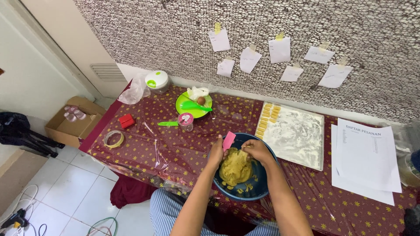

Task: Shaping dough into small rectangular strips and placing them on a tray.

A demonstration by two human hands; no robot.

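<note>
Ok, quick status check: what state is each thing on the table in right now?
Blue bowl: upright, holds yellow dough.
Left hand: grips pink scraper.
Right hand: fingers pressed on the dough.
Floured tray: flat, shaped dough pieces lined up at its left edge.
Green plate: holds a green tool and a small brown ball.
Small jar: lid on.
Tape roll: lying flat.

Glossy blue bowl (262,185), soft matt yellow dough (235,168)
</note>
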